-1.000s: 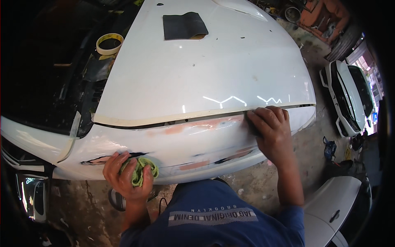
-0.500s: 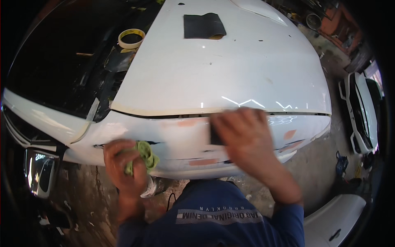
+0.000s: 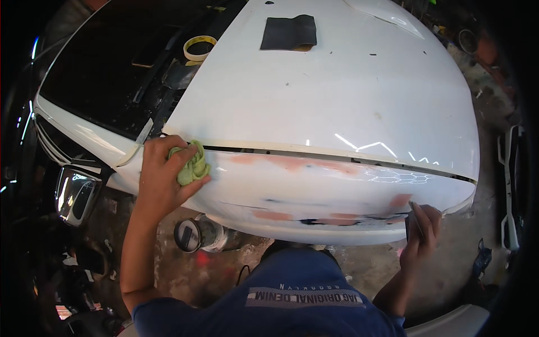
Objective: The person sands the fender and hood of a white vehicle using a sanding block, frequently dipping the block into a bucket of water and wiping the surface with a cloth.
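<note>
My left hand (image 3: 165, 174) is closed on a crumpled green cloth (image 3: 192, 167) against the upper rear of the white front fender (image 3: 292, 185). Pink and dark sanded patches (image 3: 269, 215) mark the fender. My right hand (image 3: 424, 227) grips a thin dark pad (image 3: 412, 222) at the fender's front, low beside a pink patch. Cream masking tape (image 3: 297, 147) edges the white bonnet (image 3: 325, 101) along the panel gap. A folded black sanding sheet (image 3: 287, 33) lies on the bonnet.
A tape roll (image 3: 199, 58) sits by the windscreen (image 3: 106, 67). The side mirror (image 3: 77, 194) juts out at the left. A bucket (image 3: 213, 238) stands on the stained floor below the fender. A loose white car part (image 3: 510, 185) is at the right; a curved panel (image 3: 449, 320) lies lower right.
My left hand has moved up the fender with the cloth to near the panel gap. My right hand has moved from the gap down and rightward with the dark pad.
</note>
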A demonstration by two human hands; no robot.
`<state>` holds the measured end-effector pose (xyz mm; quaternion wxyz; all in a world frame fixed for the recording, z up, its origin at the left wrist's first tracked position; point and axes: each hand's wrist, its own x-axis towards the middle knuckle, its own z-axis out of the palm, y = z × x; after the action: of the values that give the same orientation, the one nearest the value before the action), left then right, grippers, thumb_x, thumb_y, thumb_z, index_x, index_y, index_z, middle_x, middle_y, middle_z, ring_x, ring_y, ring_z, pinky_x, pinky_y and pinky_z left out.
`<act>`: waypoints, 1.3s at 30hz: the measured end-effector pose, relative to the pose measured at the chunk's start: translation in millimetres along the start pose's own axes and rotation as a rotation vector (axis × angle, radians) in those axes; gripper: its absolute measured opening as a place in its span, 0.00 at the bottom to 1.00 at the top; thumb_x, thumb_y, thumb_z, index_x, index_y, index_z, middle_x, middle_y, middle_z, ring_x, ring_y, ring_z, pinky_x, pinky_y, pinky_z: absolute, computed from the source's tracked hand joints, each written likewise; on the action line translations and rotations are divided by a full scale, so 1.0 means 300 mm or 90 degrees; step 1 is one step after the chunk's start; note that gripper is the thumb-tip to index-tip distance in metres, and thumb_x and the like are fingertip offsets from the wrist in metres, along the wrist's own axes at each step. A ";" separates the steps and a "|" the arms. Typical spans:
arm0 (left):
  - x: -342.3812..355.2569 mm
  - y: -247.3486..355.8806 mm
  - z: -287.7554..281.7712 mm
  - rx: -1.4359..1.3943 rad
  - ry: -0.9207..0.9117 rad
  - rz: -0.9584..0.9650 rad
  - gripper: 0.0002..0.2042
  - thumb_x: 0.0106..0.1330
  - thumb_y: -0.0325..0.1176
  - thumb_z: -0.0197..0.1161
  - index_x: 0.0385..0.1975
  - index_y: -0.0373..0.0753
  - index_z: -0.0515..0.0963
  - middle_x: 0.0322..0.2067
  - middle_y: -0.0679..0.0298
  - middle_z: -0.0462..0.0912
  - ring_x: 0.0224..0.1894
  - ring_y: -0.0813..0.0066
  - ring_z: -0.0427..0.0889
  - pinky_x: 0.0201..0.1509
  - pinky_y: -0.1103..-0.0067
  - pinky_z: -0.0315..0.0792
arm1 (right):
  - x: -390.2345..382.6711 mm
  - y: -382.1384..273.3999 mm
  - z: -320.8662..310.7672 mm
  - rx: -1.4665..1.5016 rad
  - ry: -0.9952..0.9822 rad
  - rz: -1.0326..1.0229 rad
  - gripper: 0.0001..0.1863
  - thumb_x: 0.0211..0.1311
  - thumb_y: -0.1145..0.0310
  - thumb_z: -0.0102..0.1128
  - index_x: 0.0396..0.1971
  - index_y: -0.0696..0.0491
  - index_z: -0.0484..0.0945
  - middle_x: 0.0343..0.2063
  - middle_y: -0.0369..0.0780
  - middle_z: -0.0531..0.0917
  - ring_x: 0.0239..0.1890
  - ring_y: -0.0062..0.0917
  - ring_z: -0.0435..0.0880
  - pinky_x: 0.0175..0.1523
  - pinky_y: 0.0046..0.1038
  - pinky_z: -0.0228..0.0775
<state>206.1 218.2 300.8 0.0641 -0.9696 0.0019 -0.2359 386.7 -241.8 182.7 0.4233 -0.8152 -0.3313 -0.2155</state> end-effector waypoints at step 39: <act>0.329 0.842 0.216 -0.068 -0.165 0.196 0.31 0.68 0.36 0.64 0.67 0.24 0.71 0.67 0.42 0.72 0.71 0.46 0.70 0.78 0.53 0.63 | -0.098 0.258 -0.096 0.245 0.081 0.065 0.17 0.76 0.79 0.50 0.57 0.64 0.82 0.58 0.54 0.81 0.61 0.43 0.82 0.66 0.39 0.76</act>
<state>330.1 -27.5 257.3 0.0480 -0.9821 0.1545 -0.0964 420.5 -309.0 137.6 0.6018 -0.7198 -0.2968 -0.1778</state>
